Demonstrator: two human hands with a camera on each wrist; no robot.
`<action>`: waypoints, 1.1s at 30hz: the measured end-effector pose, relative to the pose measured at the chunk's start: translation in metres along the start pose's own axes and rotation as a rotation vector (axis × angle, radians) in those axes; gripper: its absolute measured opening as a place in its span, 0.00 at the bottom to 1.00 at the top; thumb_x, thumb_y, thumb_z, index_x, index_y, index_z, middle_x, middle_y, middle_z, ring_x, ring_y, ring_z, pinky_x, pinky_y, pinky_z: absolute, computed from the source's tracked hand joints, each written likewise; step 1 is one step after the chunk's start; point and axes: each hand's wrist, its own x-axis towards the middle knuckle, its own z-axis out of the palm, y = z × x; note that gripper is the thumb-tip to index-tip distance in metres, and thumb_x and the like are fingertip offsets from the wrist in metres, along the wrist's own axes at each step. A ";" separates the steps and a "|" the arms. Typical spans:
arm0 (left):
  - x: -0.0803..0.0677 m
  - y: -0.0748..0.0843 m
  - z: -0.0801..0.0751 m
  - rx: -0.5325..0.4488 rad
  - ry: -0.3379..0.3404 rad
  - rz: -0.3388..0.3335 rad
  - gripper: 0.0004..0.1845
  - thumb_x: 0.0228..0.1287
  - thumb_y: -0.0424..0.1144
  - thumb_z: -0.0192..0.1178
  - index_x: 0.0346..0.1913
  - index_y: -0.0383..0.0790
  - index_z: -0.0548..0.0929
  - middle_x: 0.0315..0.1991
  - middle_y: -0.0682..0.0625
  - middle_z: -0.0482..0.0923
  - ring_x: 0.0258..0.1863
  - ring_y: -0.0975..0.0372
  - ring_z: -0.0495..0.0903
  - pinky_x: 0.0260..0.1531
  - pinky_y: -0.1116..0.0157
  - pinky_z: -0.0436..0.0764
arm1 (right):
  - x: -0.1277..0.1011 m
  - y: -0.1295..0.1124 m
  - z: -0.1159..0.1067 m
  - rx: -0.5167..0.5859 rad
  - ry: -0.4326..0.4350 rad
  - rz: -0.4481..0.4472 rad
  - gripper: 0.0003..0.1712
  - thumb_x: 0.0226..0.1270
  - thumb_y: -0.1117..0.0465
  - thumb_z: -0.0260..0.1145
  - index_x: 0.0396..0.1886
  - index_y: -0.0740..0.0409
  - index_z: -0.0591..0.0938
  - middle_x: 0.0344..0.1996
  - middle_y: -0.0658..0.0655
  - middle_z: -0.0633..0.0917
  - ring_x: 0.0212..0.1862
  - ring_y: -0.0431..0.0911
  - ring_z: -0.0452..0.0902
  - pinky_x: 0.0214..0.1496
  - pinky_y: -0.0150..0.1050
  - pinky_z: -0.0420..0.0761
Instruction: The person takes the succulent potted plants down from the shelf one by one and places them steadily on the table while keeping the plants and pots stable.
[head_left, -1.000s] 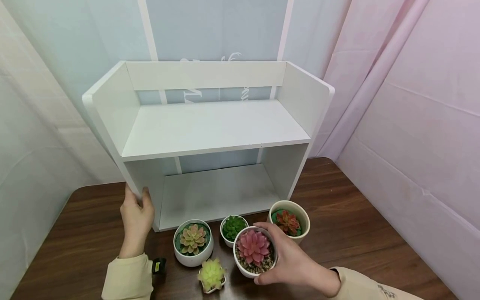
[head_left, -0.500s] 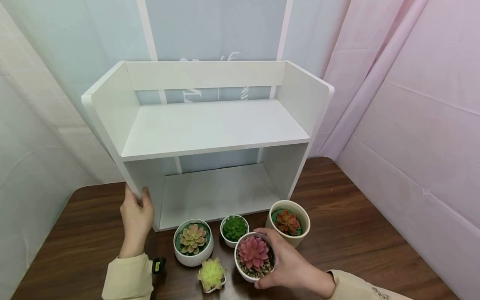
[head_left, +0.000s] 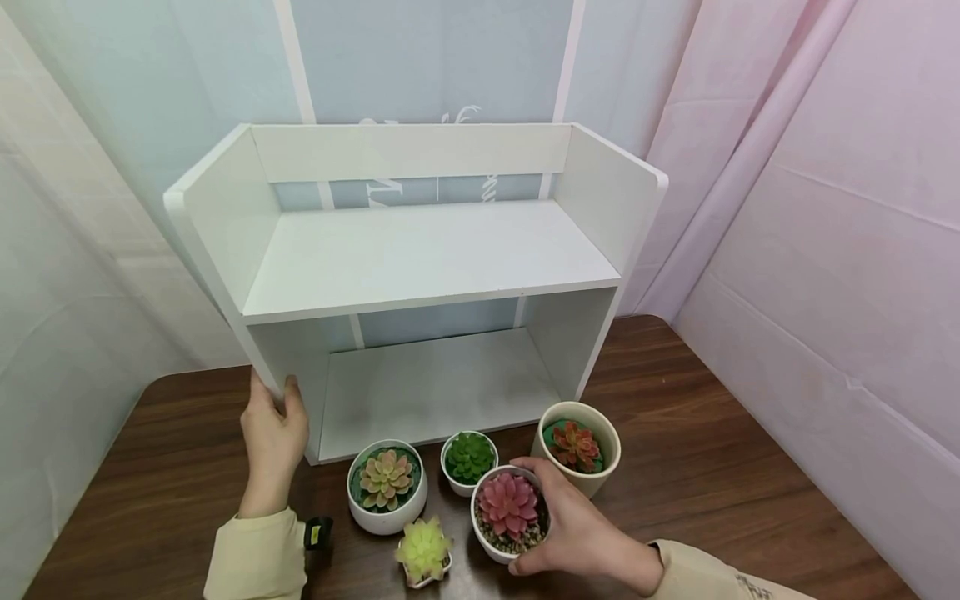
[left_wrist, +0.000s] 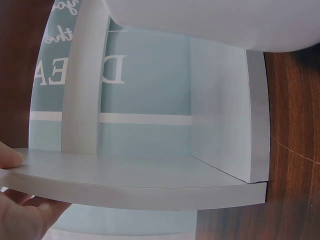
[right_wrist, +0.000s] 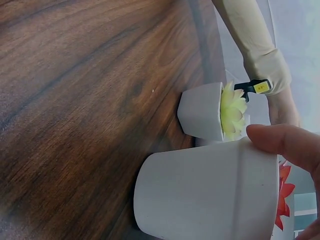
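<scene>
In the head view, my left hand [head_left: 276, 429] grips the lower left side panel of a white two-tier shelf [head_left: 427, 254], thumb inside, fingers outside. The left wrist view shows the thumb and fingers on either side of that panel [left_wrist: 140, 195]. My right hand [head_left: 573, 521] holds a white pot with a pink succulent [head_left: 508, 504] by its rim, thumb at the near side. Up close in the right wrist view, the thumb [right_wrist: 272, 137] presses the rim of this white pot [right_wrist: 205, 192], whose base is right at the tabletop.
Around the held pot stand a cream pot with a red succulent [head_left: 576, 446], a small green succulent [head_left: 469, 457], a yellow-green one [head_left: 423, 550] and a white bowl with a peach succulent [head_left: 386, 479]. All are on the brown wooden table [head_left: 720, 450], before the shelf. Curtains hang behind.
My right hand has lowered the pink succulent's pot slightly toward me, and it has hardly moved in the last half second. The left hand and shelf stay as they were.
</scene>
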 end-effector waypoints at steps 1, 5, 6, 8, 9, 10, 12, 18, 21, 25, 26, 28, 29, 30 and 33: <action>0.000 0.000 0.000 -0.001 0.001 0.001 0.22 0.70 0.29 0.47 0.65 0.26 0.64 0.57 0.23 0.71 0.55 0.31 0.71 0.44 0.32 0.70 | 0.000 0.000 0.001 -0.003 0.003 0.000 0.57 0.26 0.54 0.86 0.61 0.59 0.67 0.55 0.55 0.76 0.56 0.45 0.73 0.58 0.36 0.73; 0.000 -0.001 0.000 -0.004 0.005 0.005 0.22 0.70 0.29 0.47 0.65 0.26 0.64 0.57 0.22 0.71 0.55 0.31 0.72 0.44 0.32 0.71 | 0.001 0.001 0.002 -0.004 0.012 -0.002 0.57 0.26 0.54 0.86 0.61 0.60 0.67 0.54 0.55 0.76 0.56 0.44 0.73 0.58 0.35 0.73; 0.000 -0.001 0.000 -0.003 0.006 0.005 0.22 0.70 0.29 0.47 0.65 0.26 0.64 0.57 0.22 0.71 0.55 0.31 0.72 0.43 0.32 0.71 | 0.001 0.001 0.002 -0.004 0.015 -0.002 0.57 0.26 0.54 0.86 0.61 0.60 0.67 0.54 0.55 0.77 0.56 0.44 0.73 0.58 0.35 0.73; 0.000 -0.001 0.000 -0.002 0.006 0.004 0.22 0.70 0.29 0.47 0.65 0.26 0.64 0.57 0.23 0.71 0.55 0.31 0.72 0.43 0.32 0.71 | 0.001 0.002 0.002 -0.005 0.020 -0.004 0.57 0.25 0.55 0.86 0.61 0.60 0.67 0.54 0.55 0.77 0.55 0.44 0.73 0.58 0.35 0.73; 0.000 -0.001 0.000 -0.002 0.006 0.003 0.22 0.70 0.29 0.47 0.65 0.27 0.64 0.57 0.23 0.71 0.55 0.31 0.72 0.43 0.33 0.71 | 0.001 0.002 0.002 -0.004 0.021 -0.005 0.57 0.25 0.55 0.86 0.61 0.61 0.68 0.54 0.55 0.77 0.55 0.44 0.73 0.58 0.35 0.73; 0.000 -0.001 0.000 -0.002 0.005 0.001 0.22 0.70 0.29 0.47 0.65 0.27 0.64 0.57 0.23 0.71 0.55 0.31 0.72 0.43 0.33 0.71 | 0.001 0.002 0.002 -0.004 0.022 -0.006 0.57 0.25 0.55 0.86 0.61 0.62 0.68 0.54 0.55 0.77 0.55 0.44 0.73 0.58 0.35 0.73; 0.000 0.000 0.000 -0.004 0.004 -0.002 0.22 0.70 0.29 0.47 0.65 0.27 0.64 0.56 0.23 0.71 0.55 0.31 0.72 0.43 0.33 0.71 | 0.001 0.002 0.002 -0.002 0.022 -0.006 0.57 0.26 0.55 0.85 0.60 0.62 0.67 0.54 0.55 0.77 0.56 0.43 0.73 0.58 0.34 0.73; -0.001 0.001 -0.001 -0.016 -0.003 -0.012 0.23 0.70 0.30 0.47 0.66 0.28 0.63 0.56 0.23 0.71 0.54 0.30 0.72 0.42 0.32 0.71 | 0.000 0.004 0.002 0.003 0.008 -0.017 0.56 0.28 0.55 0.85 0.61 0.62 0.66 0.55 0.57 0.76 0.56 0.43 0.72 0.58 0.34 0.73; -0.001 0.001 0.000 -0.017 -0.006 -0.014 0.23 0.70 0.30 0.47 0.66 0.28 0.63 0.57 0.23 0.71 0.55 0.31 0.72 0.43 0.32 0.71 | 0.000 0.005 0.001 -0.003 0.000 -0.031 0.57 0.29 0.54 0.85 0.62 0.63 0.66 0.55 0.58 0.75 0.56 0.44 0.72 0.58 0.34 0.73; -0.001 0.001 0.000 -0.018 -0.010 -0.011 0.23 0.70 0.30 0.47 0.67 0.29 0.63 0.57 0.23 0.71 0.55 0.31 0.72 0.44 0.32 0.71 | -0.001 0.006 0.001 -0.009 -0.006 -0.039 0.57 0.30 0.53 0.84 0.62 0.62 0.65 0.56 0.58 0.74 0.57 0.44 0.71 0.58 0.34 0.72; -0.001 0.002 0.000 -0.019 -0.010 -0.012 0.23 0.70 0.30 0.47 0.67 0.29 0.63 0.57 0.23 0.71 0.55 0.31 0.72 0.44 0.32 0.71 | 0.000 0.006 0.001 -0.010 -0.006 -0.040 0.57 0.30 0.53 0.84 0.62 0.62 0.65 0.56 0.58 0.74 0.57 0.45 0.71 0.58 0.34 0.72; -0.001 0.002 -0.001 -0.018 -0.006 -0.011 0.24 0.70 0.30 0.47 0.67 0.29 0.63 0.57 0.23 0.71 0.55 0.31 0.72 0.43 0.32 0.71 | 0.000 0.006 0.001 -0.006 -0.010 -0.040 0.57 0.30 0.53 0.84 0.62 0.63 0.65 0.57 0.59 0.74 0.57 0.45 0.71 0.59 0.34 0.72; -0.001 0.002 -0.001 -0.017 -0.004 -0.012 0.24 0.70 0.30 0.47 0.67 0.29 0.63 0.57 0.23 0.71 0.55 0.31 0.72 0.44 0.32 0.71 | 0.000 0.006 0.001 -0.005 -0.013 -0.041 0.57 0.31 0.53 0.84 0.62 0.63 0.65 0.57 0.59 0.74 0.58 0.45 0.71 0.59 0.34 0.72; -0.001 0.002 -0.001 -0.017 -0.002 -0.012 0.24 0.70 0.30 0.47 0.67 0.29 0.63 0.57 0.23 0.71 0.55 0.31 0.72 0.44 0.32 0.71 | 0.000 0.006 0.001 -0.006 -0.015 -0.043 0.57 0.31 0.53 0.84 0.62 0.63 0.65 0.57 0.60 0.74 0.58 0.46 0.71 0.59 0.34 0.72; -0.002 0.001 -0.001 -0.016 -0.004 -0.008 0.24 0.70 0.30 0.47 0.67 0.29 0.63 0.57 0.23 0.71 0.55 0.31 0.72 0.43 0.32 0.71 | 0.000 0.006 0.000 -0.017 -0.017 -0.048 0.57 0.31 0.52 0.84 0.62 0.63 0.65 0.57 0.59 0.74 0.58 0.46 0.71 0.59 0.34 0.72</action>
